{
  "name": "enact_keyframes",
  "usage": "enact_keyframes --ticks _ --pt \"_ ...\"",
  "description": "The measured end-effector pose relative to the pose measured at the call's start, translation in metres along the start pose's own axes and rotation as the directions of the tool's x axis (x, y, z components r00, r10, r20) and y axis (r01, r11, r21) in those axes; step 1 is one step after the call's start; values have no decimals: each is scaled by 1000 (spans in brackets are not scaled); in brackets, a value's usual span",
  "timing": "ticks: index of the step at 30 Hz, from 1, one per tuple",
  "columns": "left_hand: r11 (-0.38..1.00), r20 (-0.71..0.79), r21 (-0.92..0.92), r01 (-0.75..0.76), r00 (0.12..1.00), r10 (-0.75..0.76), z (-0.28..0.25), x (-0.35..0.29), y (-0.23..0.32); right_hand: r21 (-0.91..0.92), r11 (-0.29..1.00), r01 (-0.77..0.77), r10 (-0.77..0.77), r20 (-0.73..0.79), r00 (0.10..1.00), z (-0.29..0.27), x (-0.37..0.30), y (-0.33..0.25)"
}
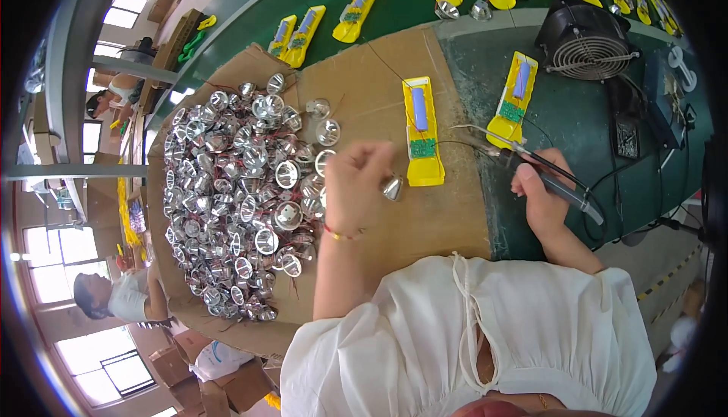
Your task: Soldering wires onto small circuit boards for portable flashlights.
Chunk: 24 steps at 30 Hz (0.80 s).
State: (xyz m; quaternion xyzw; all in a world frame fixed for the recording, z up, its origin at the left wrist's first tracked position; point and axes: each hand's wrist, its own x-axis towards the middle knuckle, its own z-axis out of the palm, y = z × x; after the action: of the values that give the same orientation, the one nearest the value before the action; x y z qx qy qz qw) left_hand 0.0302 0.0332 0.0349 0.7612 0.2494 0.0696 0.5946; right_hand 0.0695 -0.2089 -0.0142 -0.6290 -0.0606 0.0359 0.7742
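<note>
My right hand is closed around the dark handle of a soldering iron, whose metal tip points left toward a yellow flashlight housing. That housing lies on the cardboard with a purple battery and a green circuit board in it. Left of it hovers my left hand, slightly blurred, its fingers curled together; what they pinch, if anything, cannot be made out. A silver reflector cup is right beside that hand. Another yellow housing lies on the green tabletop near the iron.
A large heap of silver reflector cups with red wires covers the cardboard sheet at left. At the far right stand a black fan and a dark blue box. More yellow housings line the far side. Other people work at left.
</note>
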Motion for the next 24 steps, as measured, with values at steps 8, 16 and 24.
enact_keyframes --ticks 8,16,24 --pt "953 33 230 -199 980 197 20 -4 -40 -178 983 41 -14 152 988 21 0 10" --pt "940 73 320 -119 992 100 20 5 -38 -204 978 49 -9 191 982 26 4 20" --pt "966 144 245 -80 989 46 15 12 -44 -82 995 -58 68 120 990 30 3 16"
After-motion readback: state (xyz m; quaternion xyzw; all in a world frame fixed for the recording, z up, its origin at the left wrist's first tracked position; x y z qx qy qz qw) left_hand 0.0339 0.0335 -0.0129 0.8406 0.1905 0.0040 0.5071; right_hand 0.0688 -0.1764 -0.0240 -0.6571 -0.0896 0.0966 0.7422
